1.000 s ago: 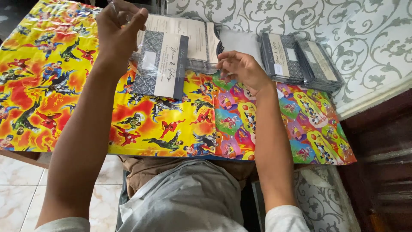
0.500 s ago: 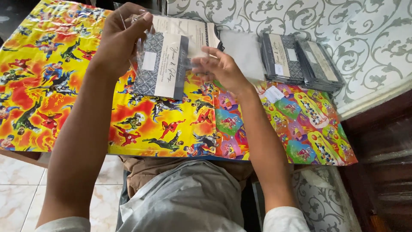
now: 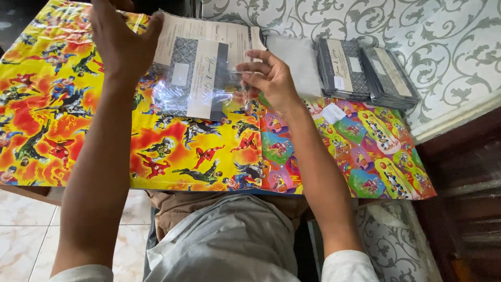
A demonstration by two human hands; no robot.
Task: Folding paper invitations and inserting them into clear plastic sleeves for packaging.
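My left hand [image 3: 122, 39] is raised over the table and grips the left edge of a clear plastic sleeve [image 3: 172, 96]. Inside or behind the sleeve lies a dark patterned card [image 3: 195, 78] with a cream band. My right hand [image 3: 271, 78] pinches the sleeve's right edge with its fingertips. Under the card lie cream printed sheets [image 3: 209, 36]. All this sits over a low table covered in bright cartoon-print wrapping paper [image 3: 78, 120].
A stack of similar dark cards in sleeves [image 3: 360, 70] lies at the back right, beside a pile of clear sleeves [image 3: 300, 62]. A small white label [image 3: 334, 112] rests on the paper. A patterned grey cloth [image 3: 443, 47] lies beyond. My lap [image 3: 224, 245] is below the table edge.
My right hand has moved left from the clear sleeves to the card and taken hold of the sleeve's right edge. My left hand has stayed on the left edge.
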